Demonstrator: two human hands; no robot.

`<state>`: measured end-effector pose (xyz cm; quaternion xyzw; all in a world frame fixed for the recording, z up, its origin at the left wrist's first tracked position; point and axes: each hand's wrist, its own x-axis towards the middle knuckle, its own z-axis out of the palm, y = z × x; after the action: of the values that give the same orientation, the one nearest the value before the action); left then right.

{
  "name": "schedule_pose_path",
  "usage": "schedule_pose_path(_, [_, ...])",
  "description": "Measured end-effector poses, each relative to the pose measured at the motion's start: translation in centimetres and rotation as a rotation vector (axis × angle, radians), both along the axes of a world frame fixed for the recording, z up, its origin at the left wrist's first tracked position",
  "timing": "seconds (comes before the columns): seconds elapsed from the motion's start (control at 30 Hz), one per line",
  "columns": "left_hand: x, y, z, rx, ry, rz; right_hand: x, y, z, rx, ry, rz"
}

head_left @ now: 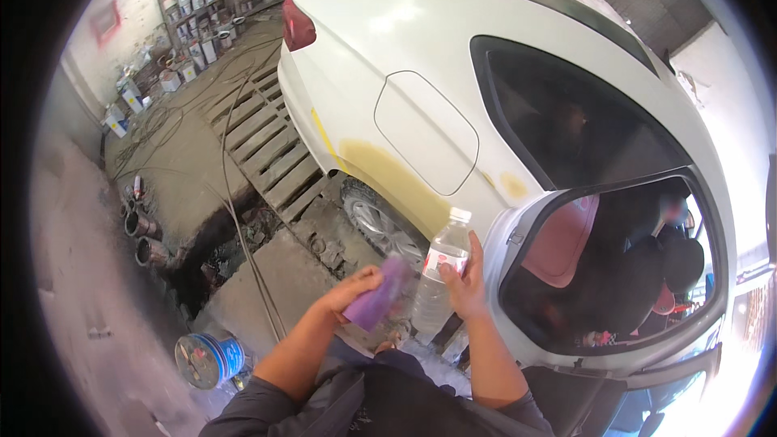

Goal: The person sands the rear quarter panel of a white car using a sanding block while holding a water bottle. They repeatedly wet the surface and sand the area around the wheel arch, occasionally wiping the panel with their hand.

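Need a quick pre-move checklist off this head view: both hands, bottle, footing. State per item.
1. Bottle secured: ok. The right hand grips the clear bottle.
2. Bottle closed: ok as far as it shows. A white cap sits on its neck.
3. Purple block secured: ok. The left hand holds the purple block.
4. Purple block's surface clean: cannot tell. It is blurred.
5. Bottle clear of the white car: cannot tell. They overlap in this single view.
6. Floor to the left free of trip hazards: not ok. Loose cables run across it.
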<state>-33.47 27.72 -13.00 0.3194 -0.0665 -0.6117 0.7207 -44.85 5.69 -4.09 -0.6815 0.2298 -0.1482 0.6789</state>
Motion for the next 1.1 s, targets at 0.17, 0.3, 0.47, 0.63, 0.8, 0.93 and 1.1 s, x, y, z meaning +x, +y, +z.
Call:
schedule_pose_path(0.17, [-1.2,-3.0,2.4,-0.22,0.093,0.412,-2.6,-5.0,-0.9,-0.084,0.415,0.312])
schedule_pose_path(0.3, [-3.1,-6.0,1.4,-0.232,0.116,0.523,-3.4,-6.0,-2.4,-0.014,0.561,0.638])
schedule_pose_path(0.47, [-5.1,-6.5,-2.3,-0.209,0.151,0.497,-2.9,-6.2,-2.6,-0.046,0.6,0.759])
schedule_pose_path(0.63, [-5.3,-6.7,-4.7,-0.051,0.262,0.669,-1.6,-6.2,-2.0,0.112,0.593,0.697])
schedule_pose_path(0.8, [-2.9,-6.4,-2.8,-0.059,0.3,0.716,-1.2,-6.0,-1.5,0.086,0.401,0.701])
schedule_pose_path(0.93, [-0.7,-5.7,-2.6,-0.075,0.431,0.705,-0.6,-4.9,-1.6,0.377,0.28,0.523])
schedule_pose_path(1.1, [0.9,-5.6,-3.7,-0.246,0.521,0.703,0.6,-4.2,-1.7,0.34,0.043,0.575])
